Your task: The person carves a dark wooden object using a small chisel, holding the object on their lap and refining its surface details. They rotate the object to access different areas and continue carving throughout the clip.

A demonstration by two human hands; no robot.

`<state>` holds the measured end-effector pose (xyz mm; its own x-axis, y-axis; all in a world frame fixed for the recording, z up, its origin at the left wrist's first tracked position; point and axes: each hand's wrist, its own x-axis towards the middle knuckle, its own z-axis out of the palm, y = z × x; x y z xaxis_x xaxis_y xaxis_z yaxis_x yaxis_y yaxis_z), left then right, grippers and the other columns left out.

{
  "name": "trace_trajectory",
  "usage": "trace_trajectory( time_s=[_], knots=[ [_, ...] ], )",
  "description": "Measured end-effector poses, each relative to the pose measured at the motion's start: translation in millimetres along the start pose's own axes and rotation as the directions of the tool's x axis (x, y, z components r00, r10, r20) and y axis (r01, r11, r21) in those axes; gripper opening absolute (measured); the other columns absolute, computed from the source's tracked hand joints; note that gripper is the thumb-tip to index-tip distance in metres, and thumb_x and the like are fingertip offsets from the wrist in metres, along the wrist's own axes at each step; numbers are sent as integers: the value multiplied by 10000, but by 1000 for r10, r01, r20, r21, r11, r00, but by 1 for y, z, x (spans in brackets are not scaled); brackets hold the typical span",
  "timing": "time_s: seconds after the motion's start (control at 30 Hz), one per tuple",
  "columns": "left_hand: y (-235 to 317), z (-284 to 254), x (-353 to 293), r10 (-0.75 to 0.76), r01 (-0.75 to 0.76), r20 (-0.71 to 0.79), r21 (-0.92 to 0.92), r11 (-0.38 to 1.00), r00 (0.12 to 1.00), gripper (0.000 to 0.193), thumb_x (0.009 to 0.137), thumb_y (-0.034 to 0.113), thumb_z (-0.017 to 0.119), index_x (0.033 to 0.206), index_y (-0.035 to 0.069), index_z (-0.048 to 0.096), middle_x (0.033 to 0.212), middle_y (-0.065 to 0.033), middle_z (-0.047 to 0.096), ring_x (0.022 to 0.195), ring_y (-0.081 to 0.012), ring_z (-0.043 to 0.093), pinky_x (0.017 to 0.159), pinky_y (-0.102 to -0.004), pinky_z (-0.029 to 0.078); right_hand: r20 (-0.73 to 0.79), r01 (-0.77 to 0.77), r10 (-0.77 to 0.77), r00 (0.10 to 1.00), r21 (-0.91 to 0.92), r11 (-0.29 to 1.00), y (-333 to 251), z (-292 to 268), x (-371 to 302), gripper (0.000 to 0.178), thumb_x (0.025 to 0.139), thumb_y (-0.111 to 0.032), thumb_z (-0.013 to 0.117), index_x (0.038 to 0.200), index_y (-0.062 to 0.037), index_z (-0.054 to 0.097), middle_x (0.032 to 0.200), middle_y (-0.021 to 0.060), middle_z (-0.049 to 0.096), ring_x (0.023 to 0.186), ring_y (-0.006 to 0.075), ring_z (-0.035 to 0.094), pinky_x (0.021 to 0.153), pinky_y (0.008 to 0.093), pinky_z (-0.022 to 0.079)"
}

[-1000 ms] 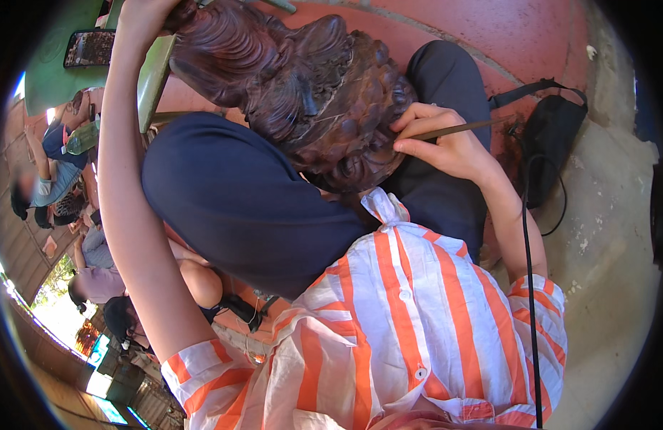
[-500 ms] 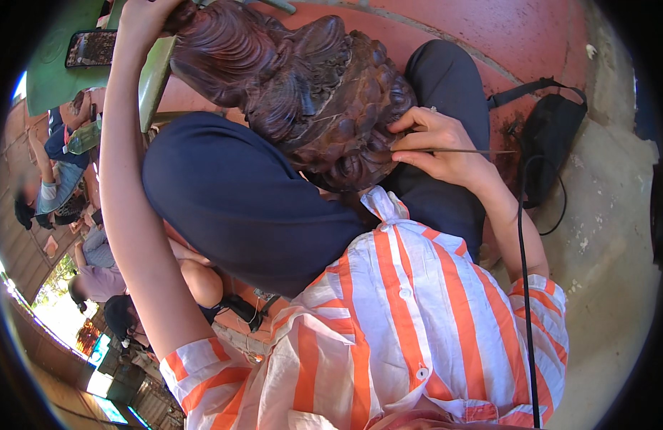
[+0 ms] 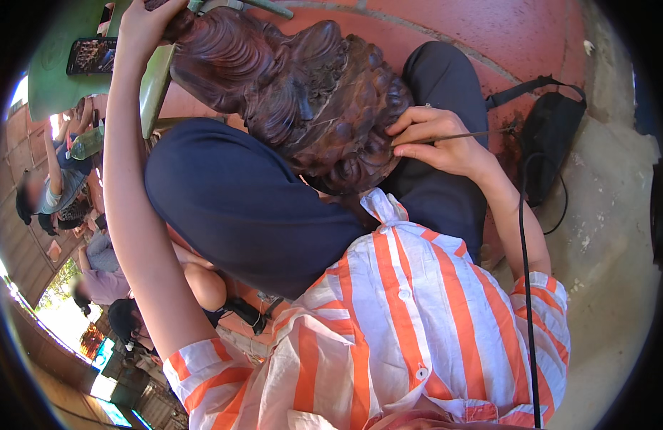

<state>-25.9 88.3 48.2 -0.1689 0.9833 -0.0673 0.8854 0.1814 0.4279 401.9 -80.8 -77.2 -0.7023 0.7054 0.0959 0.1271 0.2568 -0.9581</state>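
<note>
A dark brown carved wooden statue [image 3: 295, 93] lies tilted across my lap, its robe-like folds to the upper left and its rounded, petal-like base toward me. My left hand [image 3: 151, 27] grips the statue's narrow far end at the upper left; the fingertips are partly cut off by the picture's edge. Pinched between the thumb and fingers of my right hand [image 3: 435, 140] is a thin rod-like tool [image 3: 464, 135], its tail pointing right. Its working tip meets the carved base and is hard to make out. My right fingertips rest against the base.
A phone [image 3: 92, 56] lies on a green table or bench [image 3: 52, 86] at the left. A black bag [image 3: 553, 143] with a strap sits on the red floor at the right. A black cable [image 3: 526, 287] hangs past my right arm. Several people sit at the left.
The rod-like tool has tilted, its tail end now higher, as my right hand turned slightly. The left hand keeps its hold on the statue, which has barely shifted.
</note>
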Motion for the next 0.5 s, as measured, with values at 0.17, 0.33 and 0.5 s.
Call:
trace_trajectory(
  time_s=[0.17, 0.33, 0.5],
  knots=[
    [-1, 1, 2, -14, 14, 6, -13, 1000, 1000, 394, 781, 367, 738, 995, 53, 634, 883, -44, 648, 753, -111, 632, 606, -258, 524, -9, -1, 2, 1000, 34, 999, -2, -2, 0, 111, 802, -113, 727, 837, -8, 722, 906, 90, 698, 826, 254, 669, 726, 324, 516],
    [15, 2, -12, -22, 21, -11, -41, 999, 1000, 461, 742, 370, 764, 1000, 9, 640, 879, -85, 671, 765, -132, 665, 637, -277, 557, -398, -168, 200, 895, 115, 979, 0, -14, -12, 118, 869, -78, 666, 883, 35, 697, 865, 97, 701, 807, 180, 661, 730, 294, 500],
    [14, 0, -13, -36, 36, 3, -57, 998, 999, 440, 748, 358, 769, 997, 18, 645, 877, -72, 670, 757, -121, 660, 632, -269, 552, -300, -112, 97, 949, -34, 993, -14, 1, -21, 110, 860, -102, 671, 903, -4, 695, 910, 123, 711, 833, 281, 680, 745, 351, 512]
  ],
)
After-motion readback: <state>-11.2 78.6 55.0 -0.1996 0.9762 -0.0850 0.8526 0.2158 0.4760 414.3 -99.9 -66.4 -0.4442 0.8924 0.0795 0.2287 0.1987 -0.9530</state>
